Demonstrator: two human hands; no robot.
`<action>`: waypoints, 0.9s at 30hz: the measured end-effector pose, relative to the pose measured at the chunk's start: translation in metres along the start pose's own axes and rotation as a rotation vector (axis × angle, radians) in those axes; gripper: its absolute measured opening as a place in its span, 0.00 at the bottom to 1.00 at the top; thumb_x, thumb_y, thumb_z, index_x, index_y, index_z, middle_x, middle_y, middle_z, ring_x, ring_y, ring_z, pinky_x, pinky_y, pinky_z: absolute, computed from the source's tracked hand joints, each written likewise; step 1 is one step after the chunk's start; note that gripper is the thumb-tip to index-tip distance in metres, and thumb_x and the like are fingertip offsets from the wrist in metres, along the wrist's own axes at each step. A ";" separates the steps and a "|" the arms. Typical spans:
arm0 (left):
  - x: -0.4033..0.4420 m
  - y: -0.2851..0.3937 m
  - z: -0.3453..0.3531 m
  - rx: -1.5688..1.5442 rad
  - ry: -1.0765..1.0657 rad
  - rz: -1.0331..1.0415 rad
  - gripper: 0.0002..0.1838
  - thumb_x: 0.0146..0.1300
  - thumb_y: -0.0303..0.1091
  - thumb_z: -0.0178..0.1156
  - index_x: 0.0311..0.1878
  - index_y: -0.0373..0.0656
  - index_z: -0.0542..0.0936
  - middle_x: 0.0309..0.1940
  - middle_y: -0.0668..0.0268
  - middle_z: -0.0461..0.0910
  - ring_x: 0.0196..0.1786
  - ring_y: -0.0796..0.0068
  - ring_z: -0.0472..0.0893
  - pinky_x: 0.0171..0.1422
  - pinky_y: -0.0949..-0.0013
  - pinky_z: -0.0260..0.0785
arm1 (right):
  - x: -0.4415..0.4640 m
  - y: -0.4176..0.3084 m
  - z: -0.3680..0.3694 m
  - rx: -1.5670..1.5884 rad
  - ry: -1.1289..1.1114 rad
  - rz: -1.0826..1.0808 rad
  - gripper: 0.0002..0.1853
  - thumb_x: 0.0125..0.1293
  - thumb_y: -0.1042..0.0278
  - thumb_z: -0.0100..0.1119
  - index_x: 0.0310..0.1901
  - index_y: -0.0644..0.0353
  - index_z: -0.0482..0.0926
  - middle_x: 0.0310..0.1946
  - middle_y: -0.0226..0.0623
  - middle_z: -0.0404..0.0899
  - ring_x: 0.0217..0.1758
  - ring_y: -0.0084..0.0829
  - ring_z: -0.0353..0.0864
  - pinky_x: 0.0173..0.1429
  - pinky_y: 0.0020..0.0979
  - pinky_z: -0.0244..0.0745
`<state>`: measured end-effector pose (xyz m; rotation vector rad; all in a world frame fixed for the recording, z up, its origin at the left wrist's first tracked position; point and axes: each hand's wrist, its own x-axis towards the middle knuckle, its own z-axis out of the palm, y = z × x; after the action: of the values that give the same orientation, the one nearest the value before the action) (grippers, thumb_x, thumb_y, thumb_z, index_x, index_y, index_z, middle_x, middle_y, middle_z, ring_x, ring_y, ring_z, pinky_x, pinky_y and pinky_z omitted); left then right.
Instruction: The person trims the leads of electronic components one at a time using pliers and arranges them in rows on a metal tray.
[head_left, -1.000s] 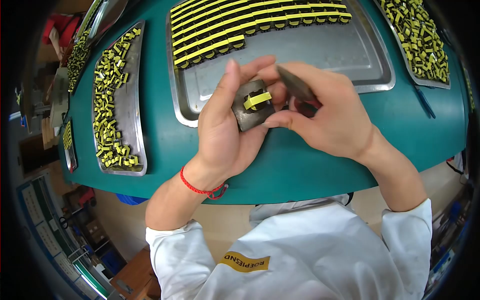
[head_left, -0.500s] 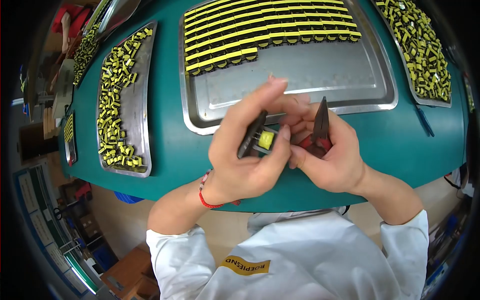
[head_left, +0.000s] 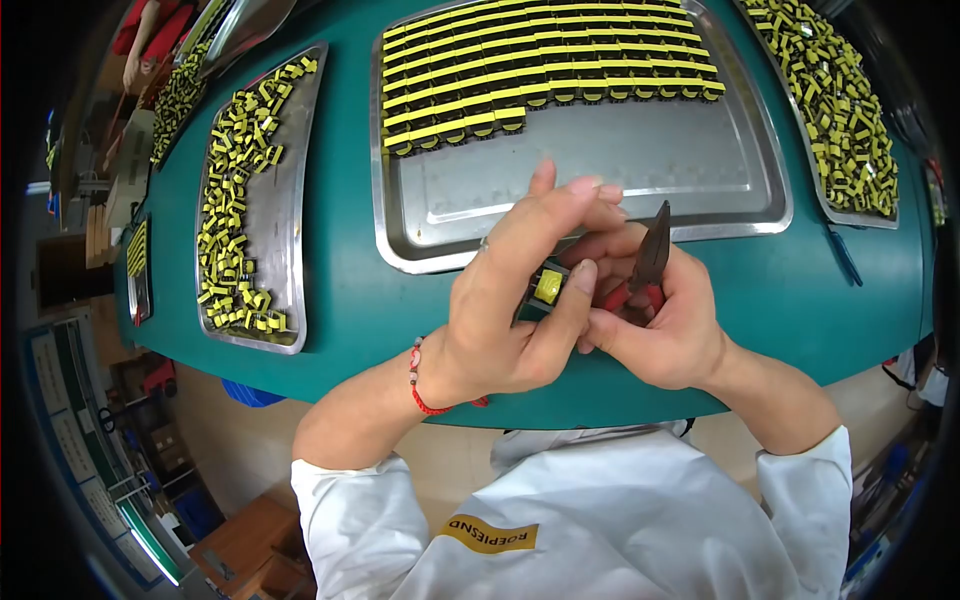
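A small yellow-topped part (head_left: 548, 286) sits between the thumb and fingers of my left hand (head_left: 505, 310). The dark metal block around it is mostly hidden by that hand. My right hand (head_left: 668, 315) is closed round red-handled pliers (head_left: 654, 252), whose dark jaws point up and away from me. Both hands are close together, in front of the near rim of a large metal tray (head_left: 420, 264). Rows of yellow-and-black parts (head_left: 560, 70) fill the far side of that tray.
Loose yellow-and-black parts lie in a narrow tray (head_left: 290, 335) on the left and in another tray (head_left: 862, 219) at the far right. A blue tool (head_left: 845, 258) is on the green table (head_left: 340, 370). Another person's arm (head_left: 133, 62) shows at the upper left.
My left hand has turned so its palm faces sideways, and the metal block has tilted with it. The pliers now point upward instead of toward the block. The trays have shifted slightly in view.
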<state>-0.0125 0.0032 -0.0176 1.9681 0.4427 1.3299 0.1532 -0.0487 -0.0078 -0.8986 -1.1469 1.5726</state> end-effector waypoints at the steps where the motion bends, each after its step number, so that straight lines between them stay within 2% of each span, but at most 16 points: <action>1: 0.000 0.000 0.000 0.019 0.016 -0.014 0.33 0.57 0.09 0.53 0.69 0.31 0.64 0.51 0.49 0.80 0.59 0.54 0.81 0.78 0.44 0.51 | 0.000 0.003 -0.003 0.018 -0.040 0.015 0.23 0.62 0.84 0.60 0.59 0.68 0.68 0.45 0.39 0.80 0.37 0.24 0.82 0.38 0.24 0.80; 2: -0.001 -0.001 -0.002 0.019 0.016 -0.013 0.33 0.57 0.09 0.53 0.69 0.31 0.64 0.51 0.49 0.80 0.59 0.54 0.81 0.78 0.44 0.51 | 0.000 0.004 -0.004 0.037 -0.081 0.030 0.26 0.62 0.85 0.61 0.61 0.69 0.66 0.46 0.42 0.79 0.38 0.26 0.82 0.38 0.26 0.81; 4: -0.001 -0.004 -0.007 0.025 -0.028 -0.008 0.35 0.61 0.13 0.52 0.72 0.34 0.57 0.52 0.46 0.78 0.62 0.49 0.78 0.73 0.51 0.61 | 0.001 0.001 -0.003 0.030 -0.065 0.049 0.25 0.62 0.85 0.61 0.61 0.68 0.67 0.44 0.41 0.80 0.37 0.25 0.82 0.38 0.25 0.80; 5: 0.001 -0.002 -0.007 0.024 -0.031 -0.006 0.35 0.61 0.13 0.52 0.72 0.34 0.57 0.52 0.46 0.78 0.62 0.49 0.78 0.73 0.51 0.61 | 0.001 0.000 -0.003 0.022 -0.047 0.069 0.24 0.63 0.84 0.61 0.60 0.68 0.68 0.42 0.41 0.81 0.37 0.25 0.82 0.38 0.25 0.80; 7: 0.005 0.005 -0.005 -0.267 0.077 -0.281 0.34 0.64 0.16 0.54 0.73 0.35 0.57 0.54 0.47 0.77 0.63 0.50 0.78 0.73 0.52 0.63 | 0.001 -0.001 -0.003 0.010 -0.040 0.070 0.23 0.63 0.84 0.61 0.60 0.68 0.68 0.43 0.41 0.81 0.36 0.25 0.82 0.38 0.25 0.80; 12: 0.003 0.006 -0.002 -0.320 0.058 -0.307 0.34 0.65 0.19 0.55 0.74 0.35 0.56 0.56 0.48 0.77 0.63 0.51 0.77 0.72 0.53 0.64 | 0.001 -0.003 -0.002 0.025 -0.038 0.068 0.23 0.63 0.84 0.61 0.59 0.68 0.69 0.43 0.42 0.82 0.37 0.24 0.82 0.38 0.26 0.80; 15: 0.002 0.008 -0.003 -0.301 0.033 -0.369 0.35 0.64 0.18 0.55 0.74 0.35 0.56 0.56 0.48 0.76 0.63 0.50 0.78 0.75 0.51 0.60 | 0.000 -0.001 -0.001 0.082 -0.041 0.059 0.24 0.63 0.84 0.61 0.60 0.68 0.68 0.43 0.42 0.82 0.37 0.25 0.82 0.38 0.25 0.80; 17: 0.000 0.002 -0.005 -0.123 0.006 -0.210 0.35 0.62 0.16 0.53 0.73 0.35 0.56 0.56 0.47 0.76 0.62 0.50 0.78 0.76 0.48 0.55 | 0.000 -0.002 -0.002 0.079 -0.047 0.099 0.24 0.62 0.84 0.61 0.60 0.68 0.68 0.44 0.41 0.81 0.39 0.26 0.82 0.39 0.27 0.80; 18: 0.001 0.000 -0.007 -0.125 0.002 -0.210 0.35 0.62 0.16 0.53 0.73 0.35 0.56 0.56 0.47 0.76 0.62 0.50 0.78 0.76 0.48 0.55 | 0.000 -0.003 -0.002 0.080 -0.043 0.098 0.24 0.62 0.84 0.61 0.60 0.68 0.68 0.44 0.41 0.81 0.39 0.26 0.82 0.39 0.27 0.80; 20: 0.000 -0.004 -0.010 0.014 -0.080 -0.084 0.35 0.64 0.22 0.52 0.74 0.34 0.54 0.58 0.44 0.75 0.65 0.47 0.75 0.77 0.47 0.52 | 0.000 -0.004 -0.001 0.085 -0.056 0.126 0.24 0.62 0.83 0.62 0.59 0.68 0.69 0.45 0.40 0.81 0.41 0.26 0.82 0.42 0.27 0.81; 21: 0.002 0.000 -0.010 0.012 -0.081 -0.085 0.35 0.64 0.22 0.52 0.74 0.34 0.54 0.58 0.44 0.75 0.65 0.47 0.75 0.77 0.47 0.52 | 0.000 -0.003 -0.001 0.085 -0.054 0.127 0.24 0.62 0.83 0.62 0.59 0.68 0.69 0.45 0.40 0.81 0.41 0.26 0.82 0.42 0.27 0.81; 23: 0.007 0.010 -0.011 0.061 -0.184 -0.125 0.35 0.67 0.32 0.49 0.75 0.33 0.53 0.60 0.42 0.73 0.70 0.44 0.69 0.79 0.44 0.44 | 0.000 0.002 -0.001 -0.109 -0.013 0.033 0.24 0.61 0.83 0.63 0.59 0.68 0.70 0.45 0.40 0.81 0.44 0.26 0.82 0.46 0.27 0.80; 24: 0.007 0.010 -0.012 0.161 -0.263 -0.107 0.36 0.67 0.40 0.45 0.75 0.32 0.53 0.64 0.40 0.70 0.73 0.42 0.65 0.80 0.42 0.32 | 0.000 0.003 0.000 -0.110 -0.011 0.037 0.24 0.61 0.83 0.63 0.59 0.68 0.70 0.45 0.40 0.81 0.44 0.26 0.82 0.46 0.27 0.80; 25: 0.007 0.010 -0.013 0.155 -0.263 -0.110 0.36 0.67 0.40 0.45 0.75 0.32 0.53 0.64 0.40 0.70 0.73 0.42 0.65 0.80 0.42 0.32 | -0.001 0.004 0.001 -0.135 0.022 0.002 0.23 0.61 0.83 0.62 0.59 0.68 0.70 0.45 0.39 0.81 0.44 0.25 0.82 0.47 0.27 0.80; 27: 0.009 0.010 -0.016 0.238 -0.364 -0.106 0.36 0.67 0.40 0.44 0.75 0.31 0.55 0.66 0.40 0.69 0.74 0.42 0.64 0.80 0.41 0.25 | -0.001 0.004 0.002 -0.160 0.055 -0.034 0.23 0.61 0.83 0.61 0.59 0.68 0.71 0.45 0.39 0.81 0.45 0.25 0.82 0.48 0.27 0.80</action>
<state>-0.0242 0.0077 -0.0014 2.2887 0.5367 0.8587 0.1507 -0.0506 -0.0113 -1.0159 -1.2556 1.4349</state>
